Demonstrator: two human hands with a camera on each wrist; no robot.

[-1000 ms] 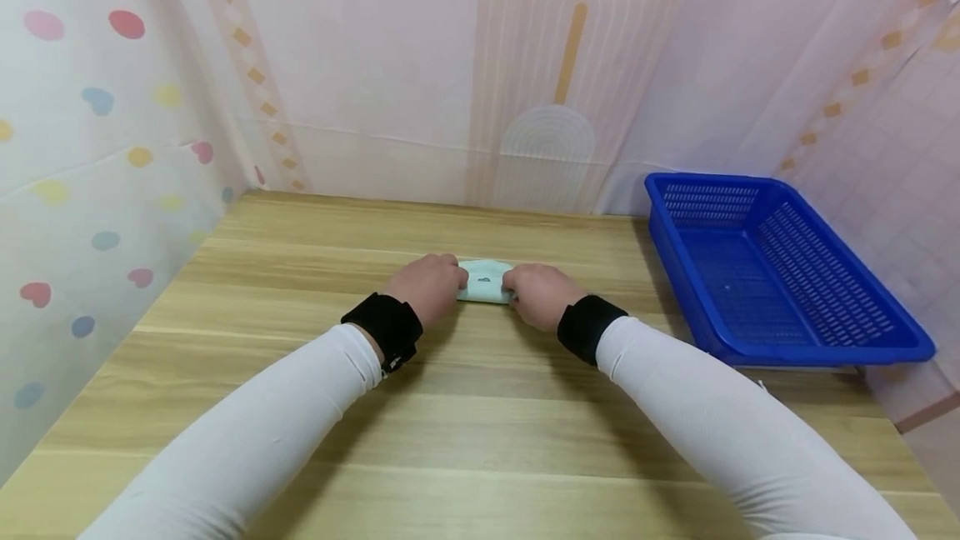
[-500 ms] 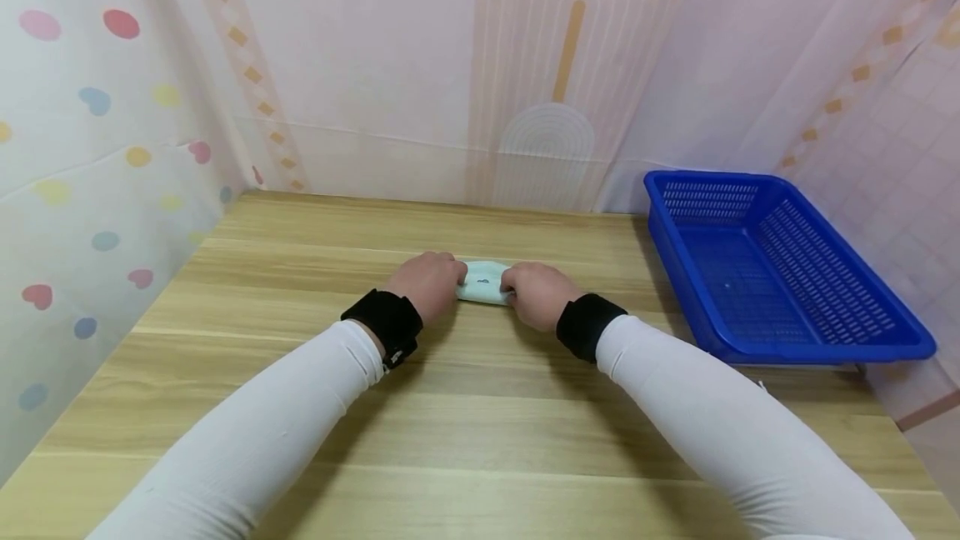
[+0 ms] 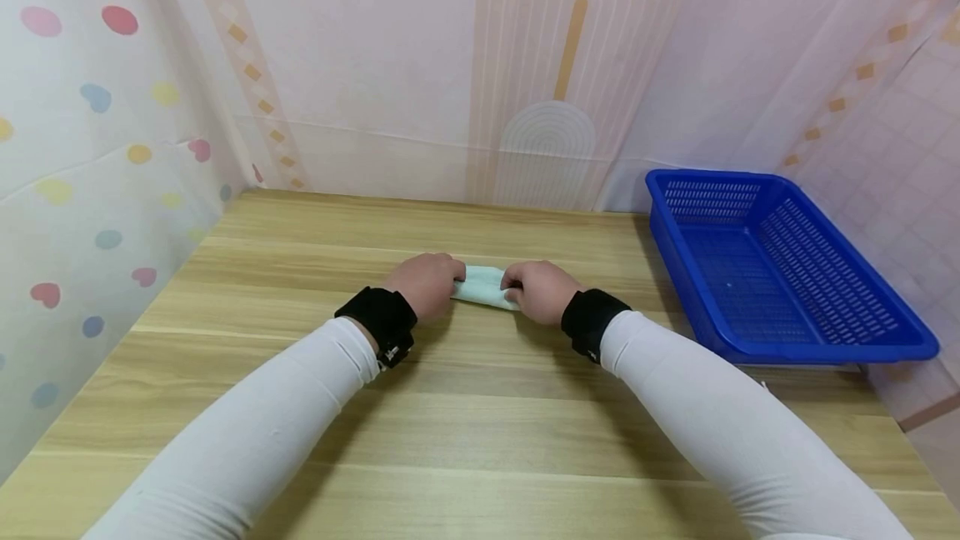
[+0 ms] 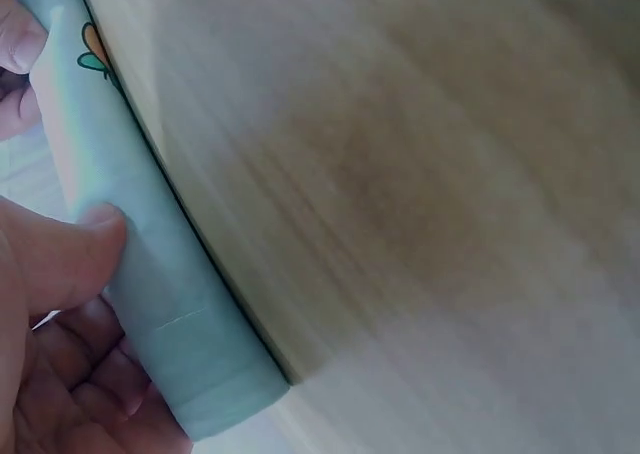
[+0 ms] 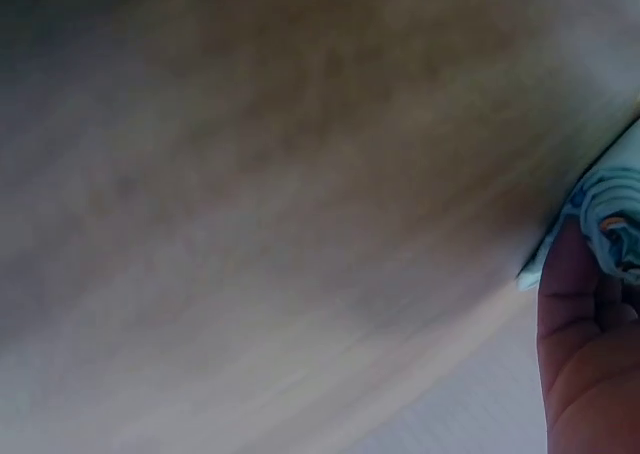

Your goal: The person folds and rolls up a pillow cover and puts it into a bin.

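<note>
A pale green cloth (image 3: 482, 286), rolled into a tube, lies on the wooden table between my hands. My left hand (image 3: 427, 283) holds its left end; in the left wrist view the thumb presses on the roll (image 4: 165, 244) and the fingers curl beneath. That view also shows a small orange and green print on the cloth. At the other end, my right hand (image 3: 546, 292) grips the roll with bent fingers. Spiral layers of the cloth (image 5: 610, 189) show at this end in the right wrist view, where part of the hand is cut off by the frame.
A blue plastic basket (image 3: 750, 290) with slotted walls stands on the right side of the wooden table (image 3: 480, 432). Patterned fabric (image 3: 360, 65) hangs behind the table and along both sides.
The small dark print seen on top of the cloth has gone from the head view, and plain fabric faces up. The roll looks slightly longer between my hands, which have barely moved.
</note>
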